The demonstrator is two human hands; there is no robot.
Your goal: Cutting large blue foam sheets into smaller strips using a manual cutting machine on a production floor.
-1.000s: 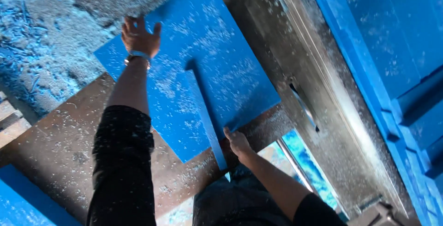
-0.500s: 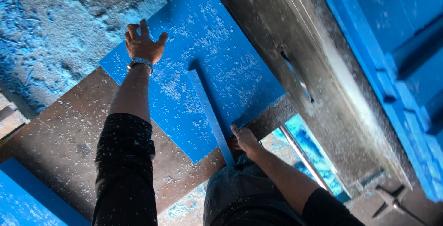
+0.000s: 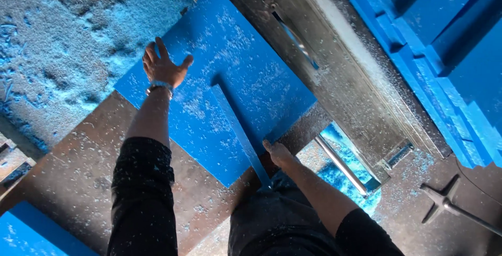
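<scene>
Two hands point(image 3: 163, 67) press blue board point(image 3: 246, 73).

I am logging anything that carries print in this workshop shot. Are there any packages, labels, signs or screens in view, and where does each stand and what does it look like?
None can be seen: no package, label, sign or screen.
What shows is a plain blue board under the left hand and right hand, a grey metal saw table and stacked plain blue panels at upper right.

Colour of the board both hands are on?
Bright blue board, dusted with pale shavings; seen in the head view, the only one.
</scene>
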